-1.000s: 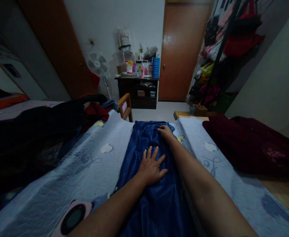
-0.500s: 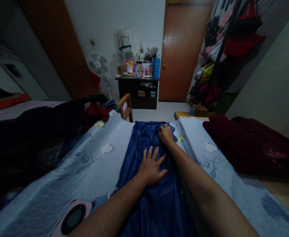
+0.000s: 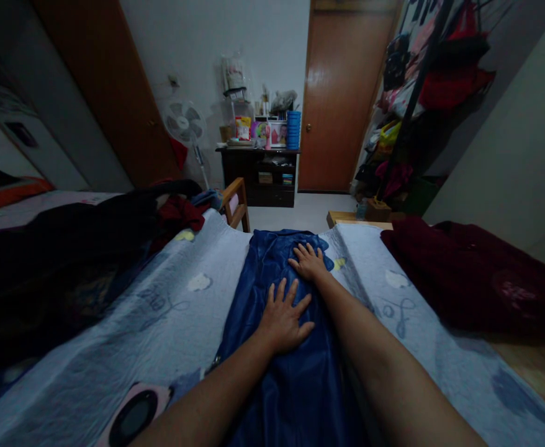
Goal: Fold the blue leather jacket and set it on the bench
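Patterned bedding (image 3: pixel 226 273) carries a long blue garment (image 3: pixel 272 385) beneath a person's hands, left (image 3: pixel 284 320) spread at its middle, right (image 3: pixel 308 262) fanned open near the far end. Sliding palms could bunch the slick-looking fabric; a forward push could send its end over the bed's edge.

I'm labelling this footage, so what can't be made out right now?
All in the head view:
- Blue garment: near end cut off by the bottom edge.
- Under the left hand and right hand: cloth hidden by the palms.
- Pink object: lower part cut off by the bottom edge.
- Dark red garment: print too blurred.
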`<state>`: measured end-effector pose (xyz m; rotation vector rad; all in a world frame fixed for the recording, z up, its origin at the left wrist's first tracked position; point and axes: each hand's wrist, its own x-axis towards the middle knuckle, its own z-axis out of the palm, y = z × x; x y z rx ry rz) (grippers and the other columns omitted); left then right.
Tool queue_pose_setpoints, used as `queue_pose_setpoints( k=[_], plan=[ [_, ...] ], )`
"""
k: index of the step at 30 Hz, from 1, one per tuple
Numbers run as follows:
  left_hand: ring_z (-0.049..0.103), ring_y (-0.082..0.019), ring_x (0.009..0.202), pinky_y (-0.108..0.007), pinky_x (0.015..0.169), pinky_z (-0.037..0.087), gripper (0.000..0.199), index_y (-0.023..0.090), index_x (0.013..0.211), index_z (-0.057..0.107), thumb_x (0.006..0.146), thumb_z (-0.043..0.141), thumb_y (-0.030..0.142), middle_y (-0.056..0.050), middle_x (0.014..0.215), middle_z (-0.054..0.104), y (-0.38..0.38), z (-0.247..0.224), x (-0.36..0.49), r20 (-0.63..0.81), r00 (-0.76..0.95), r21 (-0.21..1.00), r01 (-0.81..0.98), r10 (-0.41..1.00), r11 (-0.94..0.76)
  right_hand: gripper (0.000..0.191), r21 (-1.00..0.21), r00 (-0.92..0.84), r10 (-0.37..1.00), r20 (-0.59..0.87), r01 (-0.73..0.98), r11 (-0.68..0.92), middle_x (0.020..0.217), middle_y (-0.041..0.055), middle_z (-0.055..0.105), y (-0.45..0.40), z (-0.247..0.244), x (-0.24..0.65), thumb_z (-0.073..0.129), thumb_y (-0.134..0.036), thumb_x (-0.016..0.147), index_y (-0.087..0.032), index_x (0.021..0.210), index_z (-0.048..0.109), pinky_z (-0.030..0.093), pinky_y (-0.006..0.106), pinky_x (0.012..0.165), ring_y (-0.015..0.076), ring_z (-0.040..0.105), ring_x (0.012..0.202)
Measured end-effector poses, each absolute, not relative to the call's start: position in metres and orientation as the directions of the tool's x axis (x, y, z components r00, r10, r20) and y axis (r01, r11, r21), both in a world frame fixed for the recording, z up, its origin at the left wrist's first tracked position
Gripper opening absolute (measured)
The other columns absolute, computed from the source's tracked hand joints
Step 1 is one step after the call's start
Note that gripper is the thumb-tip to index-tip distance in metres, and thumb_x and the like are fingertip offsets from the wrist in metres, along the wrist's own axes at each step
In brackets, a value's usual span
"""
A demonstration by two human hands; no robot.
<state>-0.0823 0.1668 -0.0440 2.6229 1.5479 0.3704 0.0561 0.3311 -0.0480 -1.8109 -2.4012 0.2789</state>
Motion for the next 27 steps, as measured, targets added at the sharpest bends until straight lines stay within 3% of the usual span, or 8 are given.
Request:
queue_pose_setpoints(
  k=[4, 11, 17, 21, 24, 27],
  plan=[
    [0.013, -0.042, 0.145, -0.066, 0.112, 0.008, 0.067, 0.038, 0.146, 0.038, 0.086, 0.045, 0.066, -0.007, 0.16, 0.022, 0.167, -0.045, -0.082, 0.139, 0.459, 0.189, 0.858, 0.877, -0.478, 0.069, -0.205, -0.251, 0.964, -0.086, 0.951, 0.23, 0.161, 0.0038, 0.019, 0.335, -0.044, 0.054, 0.026, -0.064, 0.093, -0.026, 0.151, 0.028, 0.005, 0.06, 0.114, 0.029, 0.01, 0.148],
    [0.013, -0.041, 0.145, -0.066, 0.112, 0.008, 0.067, 0.037, 0.145, 0.039, 0.085, 0.045, 0.067, -0.007, 0.16, 0.022, 0.167, -0.047, -0.081, 0.154, 0.456, 0.18, 0.859, 0.877, -0.478, 0.063, -0.224, -0.256, 0.967, 0.011, 0.941, 0.252, 0.159, 0.0054, 0.026, 0.33, -0.046, 0.055, 0.03, -0.059, 0.095, -0.025, 0.148, 0.035, 0.006, 0.058, 0.114, 0.0279, 0.013, 0.147],
    [0.014, -0.041, 0.145, -0.066, 0.112, 0.009, 0.066, 0.036, 0.144, 0.042, 0.085, 0.046, 0.067, -0.008, 0.16, 0.022, 0.167, -0.048, -0.082, 0.197, 0.457, 0.192, 0.85, 0.868, -0.491, 0.051, -0.409, -0.23, 0.965, 0.122, 0.875, 0.26, 0.152, 0.0085, 0.039, 0.321, -0.037, 0.063, 0.043, -0.034, 0.095, -0.021, 0.144, 0.04, 0.014, 0.054, 0.115, 0.0256, 0.025, 0.145],
    [0.012, -0.041, 0.146, -0.066, 0.113, 0.009, 0.07, 0.033, 0.146, 0.039, 0.085, 0.049, 0.066, -0.01, 0.16, 0.021, 0.167, -0.048, -0.082, 0.203, 0.46, 0.235, 0.834, 0.864, -0.499, 0.047, -0.44, -0.222, 0.958, 0.181, 0.853, 0.281, 0.147, 0.0103, 0.046, 0.302, -0.031, 0.07, 0.044, -0.021, 0.091, -0.016, 0.138, 0.047, 0.025, 0.044, 0.115, 0.0223, 0.035, 0.14],
    [0.012, -0.037, 0.147, -0.061, 0.115, 0.014, 0.071, 0.026, 0.149, 0.034, 0.088, 0.049, 0.059, -0.013, 0.161, 0.018, 0.171, -0.043, -0.084, 0.189, 0.452, 0.31, 0.815, 0.872, -0.49, 0.047, -0.443, -0.218, 0.956, 0.195, 0.85, 0.284, 0.144, 0.0115, 0.049, 0.284, -0.028, 0.074, 0.043, -0.015, 0.089, -0.014, 0.136, 0.049, 0.031, 0.034, 0.112, 0.0189, 0.043, 0.135],
    [0.018, -0.027, 0.147, -0.053, 0.117, 0.019, 0.055, 0.02, 0.147, 0.036, 0.097, 0.039, 0.042, -0.014, 0.16, 0.022, 0.18, -0.029, -0.089, 0.238, 0.397, 0.348, 0.817, 0.886, -0.46, 0.049, -0.455, -0.197, 0.961, 0.196, 0.849, 0.267, 0.143, 0.0127, 0.05, 0.263, -0.025, 0.073, 0.042, -0.015, 0.088, -0.014, 0.137, 0.048, 0.033, 0.035, 0.111, 0.0195, 0.045, 0.133]
  ],
)
